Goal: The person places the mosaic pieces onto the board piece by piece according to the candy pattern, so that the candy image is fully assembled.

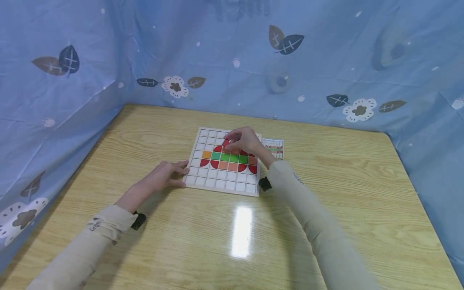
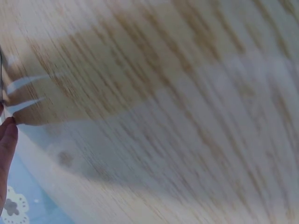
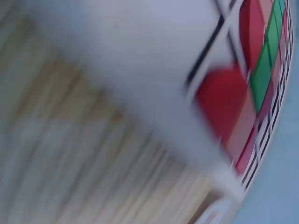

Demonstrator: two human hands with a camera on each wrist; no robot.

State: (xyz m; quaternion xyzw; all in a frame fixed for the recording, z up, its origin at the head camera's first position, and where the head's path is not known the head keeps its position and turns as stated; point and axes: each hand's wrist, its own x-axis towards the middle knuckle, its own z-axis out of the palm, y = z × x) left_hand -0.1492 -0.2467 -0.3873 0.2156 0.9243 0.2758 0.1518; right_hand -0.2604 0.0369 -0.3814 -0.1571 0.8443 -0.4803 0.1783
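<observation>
A square white grid board (image 1: pixel 211 183) with a pale frame lies on the table. Coloured tiles fill its middle: a green row (image 1: pixel 233 158), salmon squares (image 1: pixel 228 165), an orange square (image 1: pixel 206 154) and red rounded pieces (image 1: pixel 252 169). My right hand (image 1: pixel 246 141) is over the board's upper part, pinching a red tile (image 1: pixel 225 142) between thumb and fingertips. In the right wrist view the board shows blurred with a red piece (image 3: pixel 222 100), and the hand is out of sight. My left hand (image 1: pixel 166 175) rests at the board's left edge, fingers extended, fingertips (image 2: pixel 10 125) touching it.
Against the board's right side lies a small pattern card (image 1: pixel 274 148), partly behind my right wrist. The wooden table (image 1: pixel 326 169) meets a blue printed cloth (image 1: pixel 232 60) at its back and sides. A bright reflection shows in front of the board.
</observation>
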